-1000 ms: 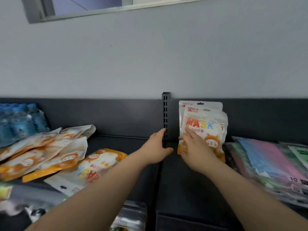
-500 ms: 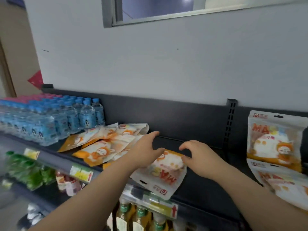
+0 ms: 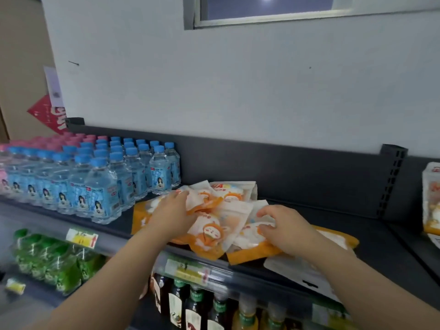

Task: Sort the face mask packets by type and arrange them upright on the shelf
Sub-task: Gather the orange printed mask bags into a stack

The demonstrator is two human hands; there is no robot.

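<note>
1. Head view, change: both hands have come down from hovering onto the mask packets. The camera has swung left, so the upright packet now sits at the right frame edge.
2. Left hand: palm down on the left part of the pile, fingers stretched forward and fairly straight. They press flat on the packets and are not wrapped round anything.
3. Right hand: on the right part of the pile, fingers curled. Forefinger and thumb are drawn together on the edge of a top packet, a pinch grip. Blur hides exactly which packet.
4. Mask packets: orange-and-white pouches lying flat and overlapping in a loose heap at the middle of the dark shelf, some reaching the front edge.
5. One white packet lies flat under the right forearm and sticks out over the shelf lip.
6. Upright packet: stands against the back panel, right of the slotted post, well apart from the heap.
7. Water bottles with blue caps stand in rows just left of the heap.
8. Below the shelf: green bottles at left, dark bottles under the heap, and a price tag on the rail.
</note>
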